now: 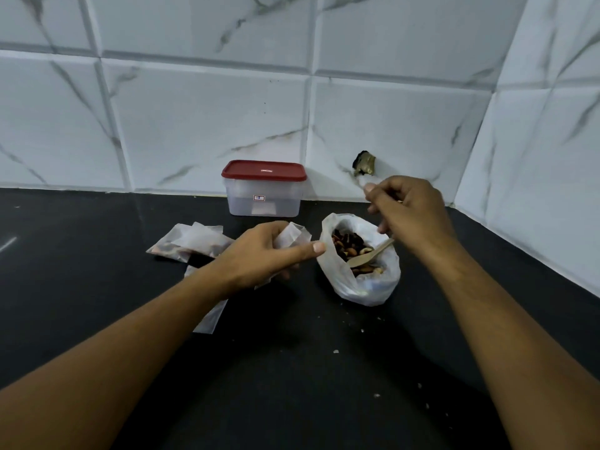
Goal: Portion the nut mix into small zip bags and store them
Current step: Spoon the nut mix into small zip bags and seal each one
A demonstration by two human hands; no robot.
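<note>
My left hand (259,251) grips a thin frosted zip bag (293,237) — right hand (406,211) fingers curled above the soft plastic bag of nut mix (349,246), whether holding something I cannot tell.

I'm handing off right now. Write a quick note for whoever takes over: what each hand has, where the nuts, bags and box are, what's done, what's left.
Left hand: holds a small zip bag beside the nut bag.
Right hand: raised above the nut bag, fingers closed; what it grips is unclear.
Nut bag: open on the black counter, nut mix inside, wooden spoon resting in it.
Done: a few filled zip bags piled to the left.
Left: fill the held bag; spare bags lie under the left forearm. The red-lidded box is at the wall, lid on; nothing visibly stored yet.
</note>
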